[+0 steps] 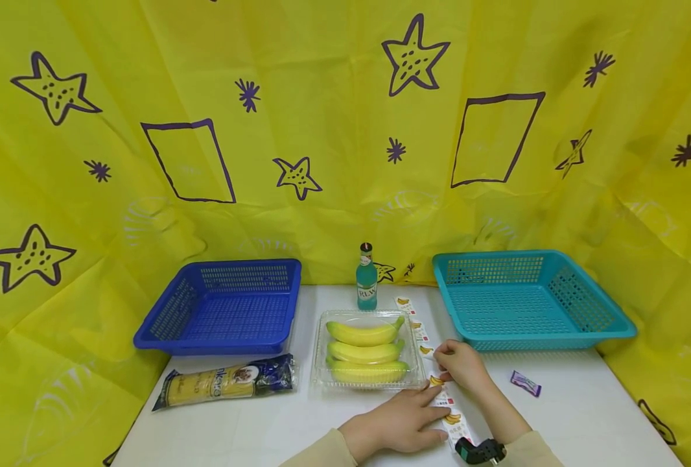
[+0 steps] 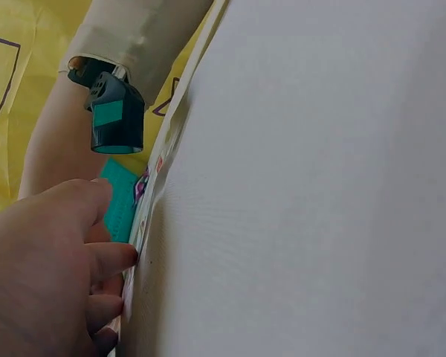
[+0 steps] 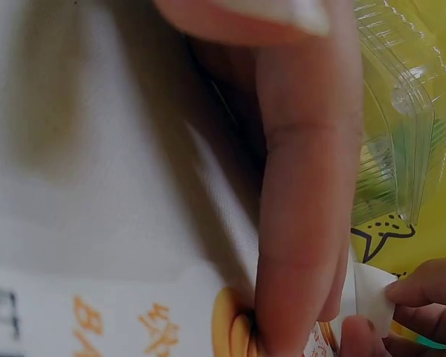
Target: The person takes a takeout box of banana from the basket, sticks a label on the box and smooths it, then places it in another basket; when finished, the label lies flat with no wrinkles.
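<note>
A strip of banana-printed labels (image 1: pixel 454 420) runs along the white table, right of a clear plastic clamshell box (image 1: pixel 320 370) with bananas (image 1: pixel 364 352) inside. My left hand (image 1: pixel 400 423) rests on the strip with its fingers spread, just in front of the box. In the right wrist view its fingers loom large, one tip against a printed banana. Thumb and finger of my right hand (image 1: pixel 465 368) pinch a label at the strip's right edge. A raised white piece of that label (image 3: pixel 372 294) shows between the fingertips in the right wrist view.
A blue basket (image 1: pixel 290 324) stands at the back left, a teal basket (image 1: pixel 555 342) at the back right. Between them is a blue-green bottle (image 1: pixel 366 279). A spaghetti pack (image 1: pixel 225 383) lies left of the box. A purple-wrapped sweet (image 1: pixel 525 383) lies on the right.
</note>
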Tool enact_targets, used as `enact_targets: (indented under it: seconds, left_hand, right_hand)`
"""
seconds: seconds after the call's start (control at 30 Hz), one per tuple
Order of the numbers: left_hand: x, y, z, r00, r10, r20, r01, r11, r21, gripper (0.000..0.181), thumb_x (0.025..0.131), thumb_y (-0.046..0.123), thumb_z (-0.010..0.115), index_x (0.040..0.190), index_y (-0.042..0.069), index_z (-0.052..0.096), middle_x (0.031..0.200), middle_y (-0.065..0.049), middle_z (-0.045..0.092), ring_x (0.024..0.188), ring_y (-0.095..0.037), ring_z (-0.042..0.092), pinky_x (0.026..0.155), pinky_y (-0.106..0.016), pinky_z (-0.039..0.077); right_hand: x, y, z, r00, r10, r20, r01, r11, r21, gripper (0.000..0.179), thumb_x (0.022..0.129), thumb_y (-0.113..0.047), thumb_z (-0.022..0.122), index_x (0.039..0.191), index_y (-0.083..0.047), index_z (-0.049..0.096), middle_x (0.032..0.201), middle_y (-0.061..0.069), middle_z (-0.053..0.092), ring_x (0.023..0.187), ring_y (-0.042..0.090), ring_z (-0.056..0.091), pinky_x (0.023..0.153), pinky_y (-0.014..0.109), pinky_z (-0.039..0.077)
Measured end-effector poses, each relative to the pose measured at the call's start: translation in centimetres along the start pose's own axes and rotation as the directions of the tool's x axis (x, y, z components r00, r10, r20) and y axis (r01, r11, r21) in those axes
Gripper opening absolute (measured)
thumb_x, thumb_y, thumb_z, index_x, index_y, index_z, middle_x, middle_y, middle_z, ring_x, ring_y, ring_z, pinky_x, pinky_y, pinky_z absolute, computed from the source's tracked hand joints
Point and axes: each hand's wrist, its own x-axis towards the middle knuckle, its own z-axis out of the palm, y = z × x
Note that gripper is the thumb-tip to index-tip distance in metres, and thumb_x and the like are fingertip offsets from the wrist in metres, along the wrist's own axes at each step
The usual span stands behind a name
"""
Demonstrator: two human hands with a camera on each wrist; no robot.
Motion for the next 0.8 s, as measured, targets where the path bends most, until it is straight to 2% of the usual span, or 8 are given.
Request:
enact_targets:
  seconds: [0.27, 0.53, 0.67, 0.8]
  left_hand:
    - [-0.16, 0.06, 0.11, 1.0, -0.007, 0.0, 0.007, 1.0, -0.009, 0.053, 0.103, 0.057, 0.031, 0.149, 0.033, 0.044, 0.163, -0.004, 0.027, 0.149, -0.024, 0.029, 0.12, -0.033, 0.032]
    - [-0.12, -0.21, 0.64, 0.998, 0.013, -0.055, -0.014, 1.0, -0.02, 0.049, 0.104, 0.054, 0.033, 0.144, 0.032, 0.05, 0.161, -0.002, 0.032, 0.148, -0.024, 0.032, 0.119, -0.034, 0.034]
    - [-0.14, -0.16, 0.75, 0.997, 0.016, -0.074, -0.017, 1.0, -0.01, 0.048, 0.104, 0.053, 0.033, 0.142, 0.032, 0.052, 0.16, -0.003, 0.035, 0.148, -0.023, 0.033, 0.118, -0.033, 0.034]
    - [-0.14, -0.12, 0.71, 0.996, 0.016, -0.084, -0.017, 1.0, -0.005, 0.047, 0.104, 0.053, 0.034, 0.142, 0.032, 0.053, 0.16, -0.003, 0.035, 0.147, -0.023, 0.034, 0.118, -0.033, 0.035]
  right_hand:
    - [0.2, -0.19, 0.03, 1.0, 0.029, 0.003, -0.029, 1.0, 0.011, 0.016, 0.095, -0.015, 0.058, 0.099, 0.0, 0.065, 0.067, 0.009, 0.064, 0.051, 0.015, 0.055, 0.043, 0.027, 0.047]
    - [0.57, -0.33, 0.2, 1.0, 0.029, 0.007, -0.03, 0.99, 0.137, 0.021, 0.096, -0.011, 0.055, 0.106, 0.006, 0.061, 0.086, 0.017, 0.07, 0.068, 0.019, 0.07, 0.06, 0.031, 0.061]
    - [0.75, -0.34, 0.28, 1.0, 0.011, 0.002, -0.011, 0.985, 0.169, 0.023, 0.096, -0.01, 0.054, 0.108, 0.009, 0.061, 0.095, 0.022, 0.07, 0.074, 0.023, 0.072, 0.064, 0.033, 0.062]
    - [0.93, -0.2, 0.32, 1.0, -0.008, -0.004, 0.008, 0.987, 0.158, 0.023, 0.096, -0.011, 0.055, 0.108, 0.008, 0.061, 0.1, 0.023, 0.07, 0.08, 0.024, 0.073, 0.067, 0.033, 0.063]
